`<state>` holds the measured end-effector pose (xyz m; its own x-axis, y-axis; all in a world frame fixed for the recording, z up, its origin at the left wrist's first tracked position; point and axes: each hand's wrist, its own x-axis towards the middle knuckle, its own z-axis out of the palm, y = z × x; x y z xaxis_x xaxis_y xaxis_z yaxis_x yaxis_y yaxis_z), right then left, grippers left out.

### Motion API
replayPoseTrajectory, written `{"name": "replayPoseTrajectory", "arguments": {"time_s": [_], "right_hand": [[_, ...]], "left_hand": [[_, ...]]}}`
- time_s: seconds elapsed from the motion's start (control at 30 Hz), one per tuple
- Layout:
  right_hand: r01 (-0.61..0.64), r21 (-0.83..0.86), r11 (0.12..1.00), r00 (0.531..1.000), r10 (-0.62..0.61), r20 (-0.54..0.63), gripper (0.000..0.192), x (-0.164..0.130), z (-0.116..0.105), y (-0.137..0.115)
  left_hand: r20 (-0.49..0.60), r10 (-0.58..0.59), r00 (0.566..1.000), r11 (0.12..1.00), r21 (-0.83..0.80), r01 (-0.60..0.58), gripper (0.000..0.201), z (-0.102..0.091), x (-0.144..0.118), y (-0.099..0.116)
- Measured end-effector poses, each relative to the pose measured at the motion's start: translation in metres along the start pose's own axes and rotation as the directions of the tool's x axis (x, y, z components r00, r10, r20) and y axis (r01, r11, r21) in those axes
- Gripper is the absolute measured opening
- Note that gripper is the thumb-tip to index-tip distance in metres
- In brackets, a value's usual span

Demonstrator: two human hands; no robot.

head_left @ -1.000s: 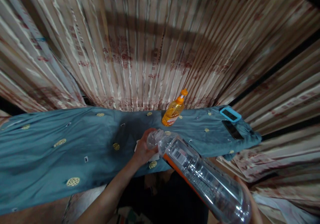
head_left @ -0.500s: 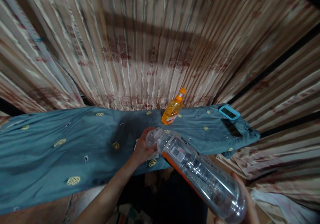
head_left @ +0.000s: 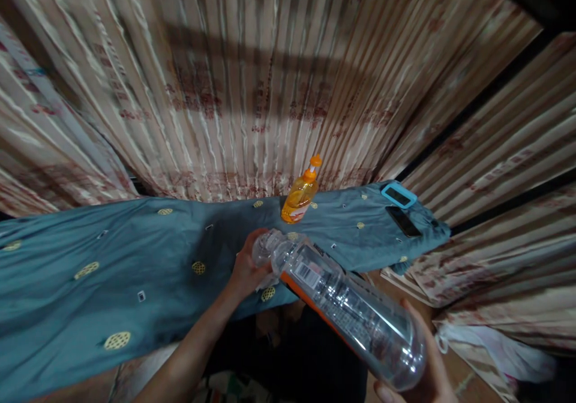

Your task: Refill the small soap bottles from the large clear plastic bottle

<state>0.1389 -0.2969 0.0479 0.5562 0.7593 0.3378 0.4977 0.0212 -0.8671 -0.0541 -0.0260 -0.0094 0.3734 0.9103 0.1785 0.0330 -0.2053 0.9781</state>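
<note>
Right hand is gripping the base end of a large clear plastic bottle, fingers wrapping round the bottom, low in the head view at the right. Bottle is lying tilted, nearly on its side, base toward the camera, neck pointing away and left toward the desk. It is looking mostly empty, with a barcode label and an orange strip running along its underside.

Left hand is closing round the bottle's neck and mouth end, fingers curling over it; cannot tell whether a cap is on, the hand is covering that part. Something white is showing under the left hand, too hidden to name. Left forearm is reaching up from the bottom of the frame across the desk's near edge.

Bottle's mouth is sitting over the near edge of the desk, which is wearing a teal cloth with yellow round motifs.

Orange dish-soap bottle is standing upright at the back of the desk, just beyond the clear bottle's mouth, apart from it. Two phones are lying at the desk's right end: one in a light blue case, a dark one just beside it, nearer the camera.

Striped curtain is hanging behind the desk. White plastic bag is lying on the floor at lower right.
</note>
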Motion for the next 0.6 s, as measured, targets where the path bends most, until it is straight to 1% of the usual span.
{"name": "replayPoseTrajectory", "arguments": {"time_s": [0.03,0.1,0.2,0.3,0.4,0.47,0.53,0.6], "right_hand": [[0.086,-0.023,0.996,0.995,-0.084,0.062,0.09,0.001,-0.005,0.007],[0.152,-0.039,0.988,0.982,-0.146,0.117,0.095,0.004,-0.013,0.017],[0.143,-0.027,0.989,0.982,-0.139,0.127,0.095,0.007,-0.015,0.018],[0.154,-0.008,0.988,0.981,-0.152,0.121,0.094,0.006,-0.01,0.012],[0.042,0.065,0.997,0.999,-0.043,0.021,0.089,0.001,0.0,0.005],[-0.042,0.108,0.993,0.998,0.048,-0.051,0.089,-0.001,0.006,-0.001],[-0.086,0.1,0.991,0.991,0.095,-0.091,0.091,-0.003,0.011,-0.008],[-0.118,0.046,0.992,0.985,0.122,-0.123,0.09,-0.002,0.014,-0.016]], "left_hand": [[-0.004,-0.001,1.0,1.0,0.0,0.001,0.068,0.0,0.0,-0.001],[-0.01,-0.004,1.0,1.0,-0.008,0.004,0.068,0.001,0.001,-0.002],[-0.005,0.012,1.0,1.0,-0.021,-0.012,0.067,0.001,0.001,-0.004],[-0.016,0.025,1.0,1.0,-0.018,-0.025,0.067,0.0,0.002,-0.006],[-0.035,0.018,0.999,1.0,-0.011,-0.019,0.068,0.0,0.002,-0.009],[-0.045,0.015,0.999,1.0,-0.011,-0.015,0.069,0.001,0.002,-0.009],[-0.05,0.007,0.999,1.0,-0.012,-0.008,0.07,0.001,0.001,-0.008],[-0.037,-0.006,0.999,1.0,-0.015,0.006,0.07,0.002,0.0,-0.006]]}}
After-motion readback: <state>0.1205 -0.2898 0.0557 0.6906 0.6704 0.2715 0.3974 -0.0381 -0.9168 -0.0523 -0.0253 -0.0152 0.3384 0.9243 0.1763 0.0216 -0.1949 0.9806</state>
